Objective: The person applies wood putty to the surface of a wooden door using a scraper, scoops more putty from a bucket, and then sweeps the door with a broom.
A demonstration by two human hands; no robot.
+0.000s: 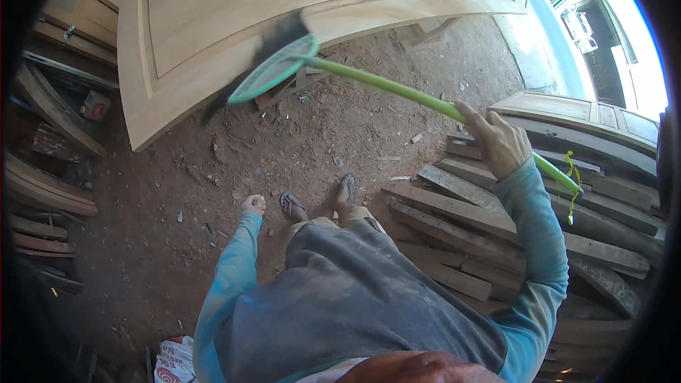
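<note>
My right hand is wrapped round the green handle of a broom, with the arm raised at the right. The broom's light green head is at the near edge of a large wooden door, its dark bristles blurred and partly over the wood. The door is pale, with recessed panels, and lies flat above the ground. A yellow-green strip dangles near the handle's free end. Lower and to the left, my left hand hangs over the dirt floor with its fingers curled in; no object shows in it.
Stacked wooden planks lie on the right, beside another panelled door. Curved timber pieces and frames line the left side. A white printed sack sits at the lower left. Wood scraps and chips litter the dirt floor round my sandalled feet.
</note>
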